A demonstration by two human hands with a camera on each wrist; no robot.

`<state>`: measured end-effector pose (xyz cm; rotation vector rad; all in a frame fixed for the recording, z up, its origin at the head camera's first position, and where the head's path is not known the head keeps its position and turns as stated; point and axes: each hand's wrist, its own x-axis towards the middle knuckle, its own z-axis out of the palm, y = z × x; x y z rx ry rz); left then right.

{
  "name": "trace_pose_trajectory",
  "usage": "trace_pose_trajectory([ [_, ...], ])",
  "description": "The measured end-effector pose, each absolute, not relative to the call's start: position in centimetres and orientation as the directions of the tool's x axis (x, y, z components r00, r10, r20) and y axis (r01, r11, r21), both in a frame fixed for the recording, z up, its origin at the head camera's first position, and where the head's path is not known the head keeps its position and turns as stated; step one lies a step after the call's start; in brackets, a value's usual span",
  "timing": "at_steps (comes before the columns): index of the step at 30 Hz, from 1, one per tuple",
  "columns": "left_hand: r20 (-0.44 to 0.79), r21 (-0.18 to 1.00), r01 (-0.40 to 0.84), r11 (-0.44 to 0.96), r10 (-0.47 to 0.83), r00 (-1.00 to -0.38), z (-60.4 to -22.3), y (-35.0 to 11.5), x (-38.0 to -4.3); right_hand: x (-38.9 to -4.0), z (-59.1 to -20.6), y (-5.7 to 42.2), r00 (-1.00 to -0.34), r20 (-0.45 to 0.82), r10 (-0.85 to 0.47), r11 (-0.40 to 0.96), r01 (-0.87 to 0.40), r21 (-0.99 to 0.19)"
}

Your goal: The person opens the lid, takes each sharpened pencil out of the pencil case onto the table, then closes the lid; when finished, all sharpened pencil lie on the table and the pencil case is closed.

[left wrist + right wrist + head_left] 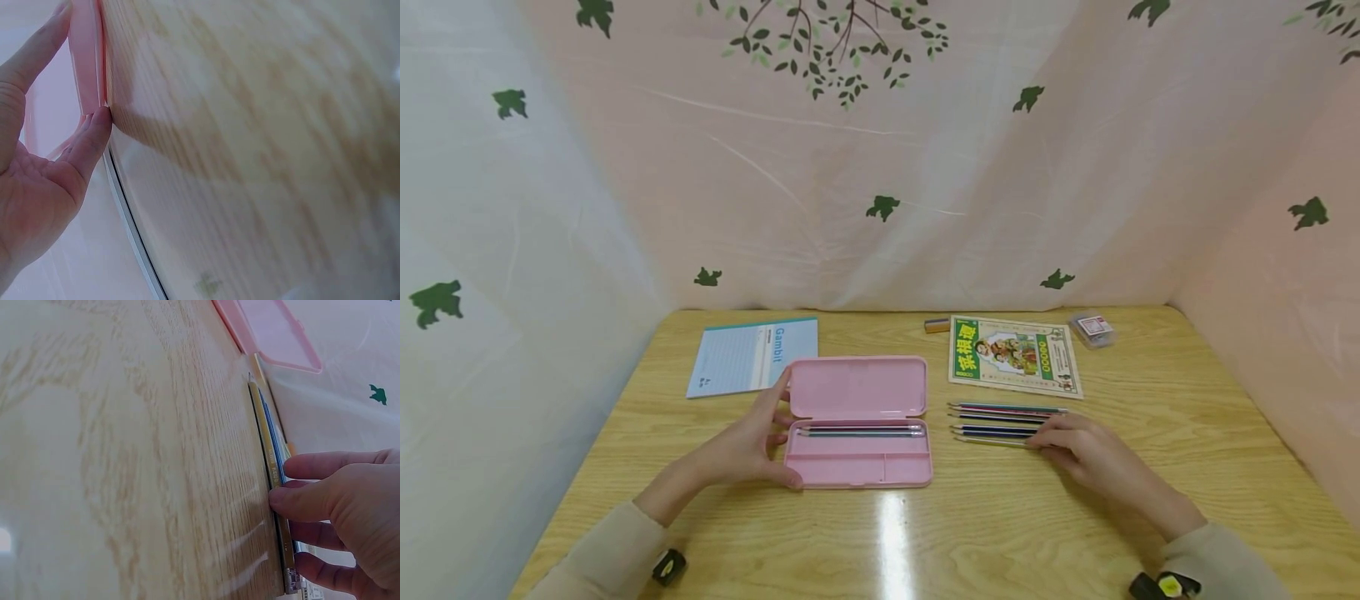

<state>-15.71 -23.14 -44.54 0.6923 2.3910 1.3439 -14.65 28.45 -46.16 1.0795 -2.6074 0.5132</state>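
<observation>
A pink pencil case [857, 470] lies with its lid [859, 388] raised at the back. Pencils [861, 432] rest in its long rear compartment, while the front compartments hold nothing visible. My left hand [741, 446] holds the case by its left side, thumb at the front corner and a finger against the lid. To the right, several pencils [1000, 431] lie side by side, tips toward the case. There my right hand [1086, 454] pinches a gold pencil [272, 447], the nearest of the row, between thumb and fingers. The fingers partly cover the row's right ends.
Behind the case at left lies a blue notebook [730, 358]. A green-and-yellow booklet [1015, 354] is behind the pencils, with a small brown-and-blue object [937, 326] on its left. At its right sits a small clear box [1093, 331]. Curtains [925, 167] border the wooden table [1000, 542].
</observation>
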Motion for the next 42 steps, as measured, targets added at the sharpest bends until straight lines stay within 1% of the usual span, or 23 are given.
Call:
trace_pose_trajectory([
  [4,-0.041,0.859,0.252,0.447,0.549,-0.835,-44.5,-23.1,-15.7,-14.6,-45.8,28.2,-0.692,0.372,-0.618,0.672,-0.711,-0.205],
  [7,-0.044,0.859,0.249,0.448,0.549,-0.835,-44.4,-23.0,-15.7,-14.8,-45.1,27.6,-0.679,0.391,-0.622,0.662,-0.722,-0.201],
  [9,-0.041,0.86,0.25,0.445,0.548,-0.835,-44.4,-23.0,-15.7,-15.0,-44.4,26.8,-0.652,0.419,-0.632,0.632,-0.746,-0.208],
  [12,-0.032,0.858,0.258,0.444,0.548,-0.836,-44.4,-23.0,-15.6,-15.3,-43.2,25.3,-0.604,0.465,-0.648,0.597,-0.781,-0.183],
  [17,-0.024,0.857,0.265,0.442,0.549,-0.835,-44.4,-23.1,-15.6,-15.8,-41.7,22.1,-0.548,0.492,-0.676,0.547,-0.821,-0.163],
  [24,-0.032,0.855,0.261,0.449,0.548,-0.836,-44.3,-23.0,-15.5,-16.8,-41.5,17.3,-0.461,0.52,-0.719,0.436,-0.882,-0.179],
  [28,-0.04,0.855,0.252,0.453,0.543,-0.838,-44.3,-23.0,-15.5,-17.3,-41.7,14.9,-0.428,0.521,-0.738,0.398,-0.9,-0.176],
  [30,-0.041,0.857,0.25,0.451,0.542,-0.839,-44.3,-23.0,-15.5,-17.5,-41.9,13.8,-0.427,0.506,-0.75,0.397,-0.901,-0.173],
  [32,-0.041,0.859,0.248,0.449,0.542,-0.839,-44.4,-23.0,-15.6,-17.6,-42.1,12.8,-0.442,0.474,-0.762,0.403,-0.896,-0.188],
  [37,-0.038,0.855,0.254,0.452,0.543,-0.839,-44.6,-23.1,-15.7,-17.4,-42.5,10.8,-0.532,0.306,-0.79,0.463,-0.844,-0.271],
  [39,-0.037,0.855,0.255,0.451,0.543,-0.839,-44.6,-23.1,-15.7,-17.3,-42.6,10.1,-0.553,0.256,-0.793,0.485,-0.827,-0.284],
  [42,-0.039,0.858,0.25,0.448,0.542,-0.839,-44.7,-23.2,-15.7,-17.3,-43.0,9.2,-0.556,0.242,-0.795,0.497,-0.826,-0.264],
])
